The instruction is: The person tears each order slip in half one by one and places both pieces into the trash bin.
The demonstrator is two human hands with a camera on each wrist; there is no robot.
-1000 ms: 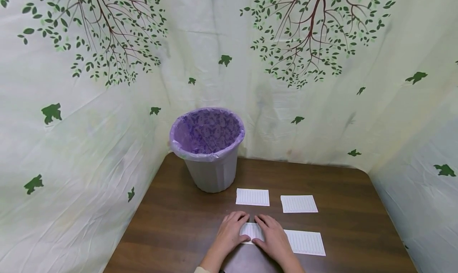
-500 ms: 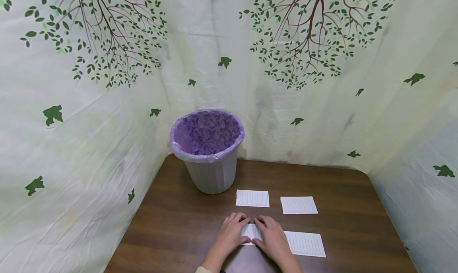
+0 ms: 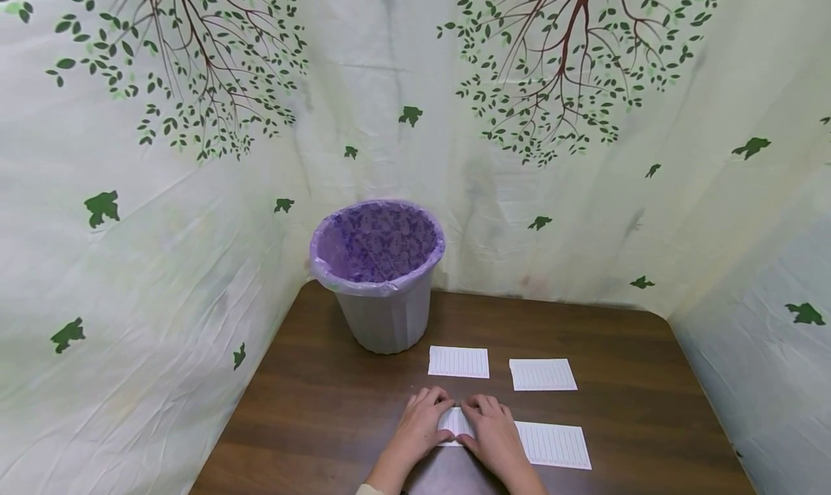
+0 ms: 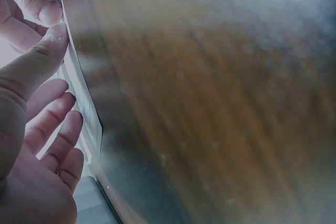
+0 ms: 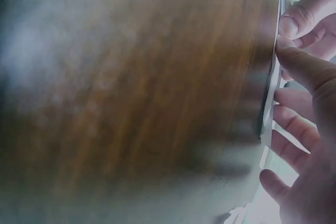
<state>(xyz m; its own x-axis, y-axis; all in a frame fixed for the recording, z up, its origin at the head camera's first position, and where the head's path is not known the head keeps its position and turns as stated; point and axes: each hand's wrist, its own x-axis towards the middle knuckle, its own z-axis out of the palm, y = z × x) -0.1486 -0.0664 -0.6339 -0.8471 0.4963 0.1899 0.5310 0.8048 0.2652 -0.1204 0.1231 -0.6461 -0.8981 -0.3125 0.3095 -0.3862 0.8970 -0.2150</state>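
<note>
A small white lined index card [image 3: 456, 421] lies on the table between both hands, partly hidden under them. My left hand [image 3: 420, 421] grips its left part, thumb on the near edge and fingers bent toward the far edge. My right hand [image 3: 491, 430] holds the right part the same way. The two thumbs nearly meet at the near edge. In the left wrist view the card [image 4: 88, 106] shows as a thin slanted strip beside the fingers. From the right wrist, the card [image 5: 271, 100] appears almost edge-on, with the thumb tip right at its edge.
Three more lined cards lie flat: one [image 3: 458, 362] behind the hands, another [image 3: 543, 374] at back right, a third [image 3: 555, 446] beside the right hand. A grey bin [image 3: 384, 318] with a purple liner stands at the back left of the brown table [image 3: 305, 415]. Leaf-printed cloth [image 3: 480, 250] encloses the table.
The right index finger has bent more and come slightly closer to the left one over the card. The left hand stays almost in place, and the head view shifts slightly.
</note>
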